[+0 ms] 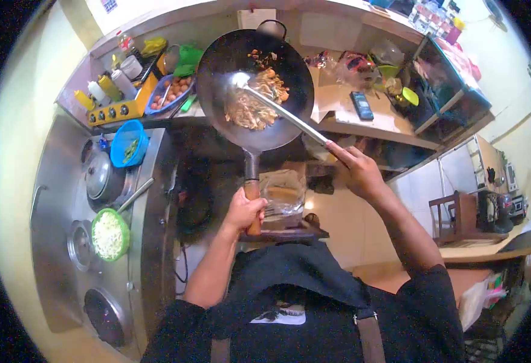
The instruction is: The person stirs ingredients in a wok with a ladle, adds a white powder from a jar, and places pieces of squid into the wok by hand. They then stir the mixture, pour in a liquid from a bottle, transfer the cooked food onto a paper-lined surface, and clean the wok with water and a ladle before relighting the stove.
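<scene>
A black wok is held up in front of me, with cooked noodle-like food and small pieces inside. My left hand is wrapped round its wooden handle. The closed fingers of my right hand grip the long metal ladle. Its round head rests over the food, inside the wok. Left of the wok, a blue basket holds brown eggs.
At left, a steel stove counter carries a lidded pot, a blue bowl and a green basket of shredded white food. Sauce bottles stand on a yellow appliance. A phone lies on the right-hand shelf.
</scene>
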The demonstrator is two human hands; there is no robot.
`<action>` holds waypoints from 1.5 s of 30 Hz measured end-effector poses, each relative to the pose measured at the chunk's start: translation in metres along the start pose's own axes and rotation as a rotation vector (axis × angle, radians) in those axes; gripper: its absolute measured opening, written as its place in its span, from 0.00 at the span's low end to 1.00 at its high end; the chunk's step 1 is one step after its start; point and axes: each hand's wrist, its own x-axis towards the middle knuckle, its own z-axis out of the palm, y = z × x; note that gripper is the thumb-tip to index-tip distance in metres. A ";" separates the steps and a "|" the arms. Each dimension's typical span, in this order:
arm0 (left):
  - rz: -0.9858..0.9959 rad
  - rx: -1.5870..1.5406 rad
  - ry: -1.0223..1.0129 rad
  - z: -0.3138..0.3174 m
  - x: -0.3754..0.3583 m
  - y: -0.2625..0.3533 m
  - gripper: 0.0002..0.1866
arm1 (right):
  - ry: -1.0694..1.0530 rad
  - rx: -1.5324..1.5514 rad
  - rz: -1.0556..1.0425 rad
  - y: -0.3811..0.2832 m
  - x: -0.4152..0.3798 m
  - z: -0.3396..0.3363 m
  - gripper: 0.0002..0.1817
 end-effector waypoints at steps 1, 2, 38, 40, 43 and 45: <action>0.014 0.025 0.040 0.016 0.022 0.002 0.15 | -0.015 -0.072 -0.016 0.026 0.004 -0.006 0.34; 0.028 0.047 0.083 0.031 0.040 0.003 0.15 | -0.033 -0.145 -0.037 0.050 0.009 -0.012 0.34; 0.224 0.315 0.506 0.128 0.213 -0.036 0.31 | -0.117 0.314 0.242 0.329 0.130 0.000 0.32; 0.268 0.434 0.512 0.134 0.207 -0.017 0.27 | -0.157 0.322 0.232 0.338 0.110 0.003 0.32; 0.260 0.554 0.500 0.135 0.202 0.003 0.21 | -0.196 0.251 0.202 0.343 0.076 -0.015 0.34; 0.233 0.585 0.499 0.134 0.205 0.007 0.19 | -0.241 0.178 0.262 0.338 0.062 -0.028 0.35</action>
